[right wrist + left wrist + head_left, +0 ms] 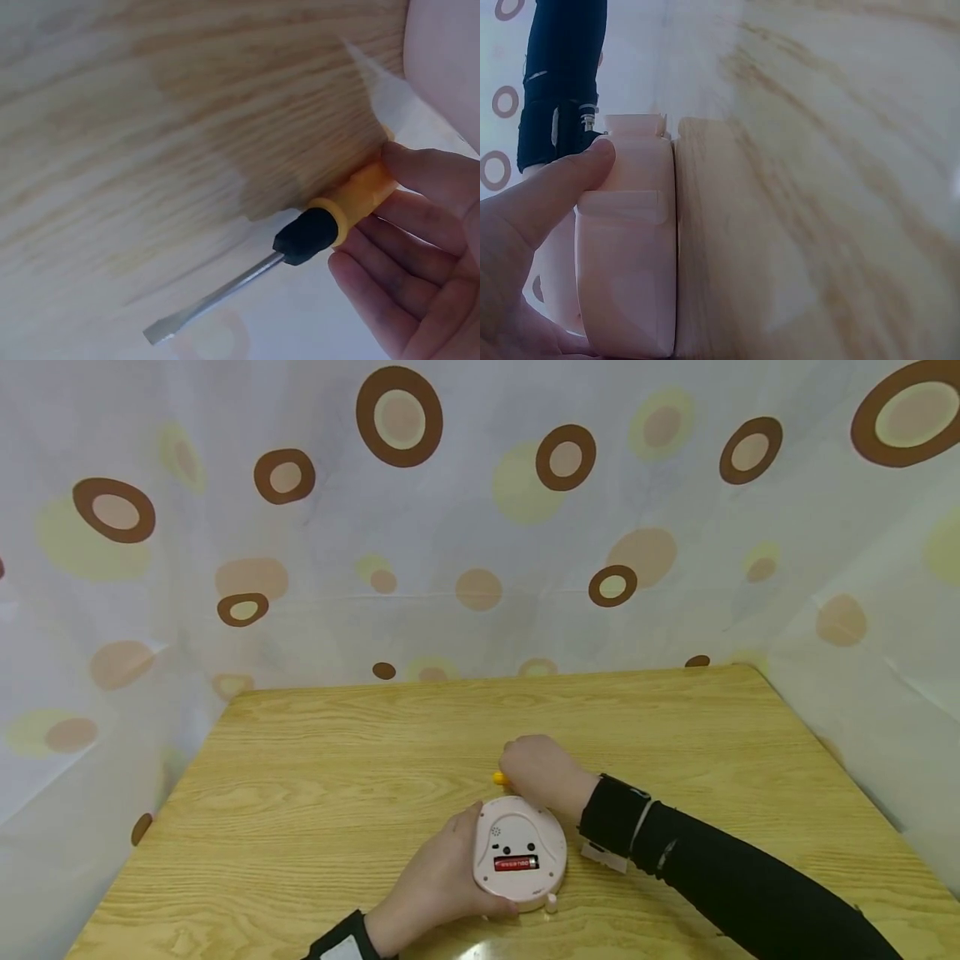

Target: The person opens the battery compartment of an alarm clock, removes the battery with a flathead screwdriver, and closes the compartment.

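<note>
A round, pale pink clock-like device point(520, 893) lies back side up on the table. A red battery point(516, 863) sits in its uncovered compartment, with small knobs and speaker holes above. My left hand point(446, 877) grips the device from the left, thumb along the near edge; in the left wrist view the thumb presses its side point(626, 277) beside a small foot. Just beyond the device, my right hand point(543, 768) holds a flat-blade screwdriver point(356, 199) by its yellow handle. In the right wrist view, its black collar and metal shaft stick out past the fingers.
A small whitish piece point(603, 857) lies right of the device, partly hidden by the right wrist. The wooden table point(337, 752) extends to a patterned curtain point(450, 527) at the back and sides.
</note>
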A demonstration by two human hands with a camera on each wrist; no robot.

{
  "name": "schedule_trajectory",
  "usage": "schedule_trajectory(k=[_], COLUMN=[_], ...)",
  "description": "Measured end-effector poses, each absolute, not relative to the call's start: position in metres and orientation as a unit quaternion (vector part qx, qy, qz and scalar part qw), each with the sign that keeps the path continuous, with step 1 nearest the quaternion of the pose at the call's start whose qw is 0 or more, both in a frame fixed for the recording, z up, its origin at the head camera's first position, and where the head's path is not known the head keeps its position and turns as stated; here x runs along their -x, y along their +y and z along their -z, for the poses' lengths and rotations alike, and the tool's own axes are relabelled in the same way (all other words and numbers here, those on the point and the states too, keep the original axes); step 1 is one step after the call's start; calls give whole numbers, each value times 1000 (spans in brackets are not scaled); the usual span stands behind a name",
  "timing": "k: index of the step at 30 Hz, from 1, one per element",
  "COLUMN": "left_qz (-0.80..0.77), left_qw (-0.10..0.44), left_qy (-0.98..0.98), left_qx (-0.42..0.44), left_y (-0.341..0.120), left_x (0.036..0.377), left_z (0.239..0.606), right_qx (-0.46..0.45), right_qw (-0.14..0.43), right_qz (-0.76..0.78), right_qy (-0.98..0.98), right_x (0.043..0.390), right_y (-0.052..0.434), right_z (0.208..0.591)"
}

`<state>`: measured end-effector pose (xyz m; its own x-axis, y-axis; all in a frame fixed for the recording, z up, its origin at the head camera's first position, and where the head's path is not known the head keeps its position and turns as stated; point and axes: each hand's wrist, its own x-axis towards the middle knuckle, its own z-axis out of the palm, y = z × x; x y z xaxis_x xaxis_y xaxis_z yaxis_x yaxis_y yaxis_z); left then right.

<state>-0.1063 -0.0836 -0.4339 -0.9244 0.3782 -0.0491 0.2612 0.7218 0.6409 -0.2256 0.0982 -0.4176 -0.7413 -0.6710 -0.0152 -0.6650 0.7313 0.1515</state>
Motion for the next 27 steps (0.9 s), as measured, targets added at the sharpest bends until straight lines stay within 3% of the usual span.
schedule_trajectory(k=[17, 27], left_qz=[-327, -321], left_qw=[80, 76], left_qy=[925, 927], left_qx=[-177, -180], left_y=[-85, -86], left_x=[104, 103], left_z=[434, 433], right_qx=[-331, -340], right_qw=[39, 86], right_qz=[-10, -68], right_qy=[-943, -934], right_x=[222, 218], right_y=[101, 107], right_z=[419, 388])
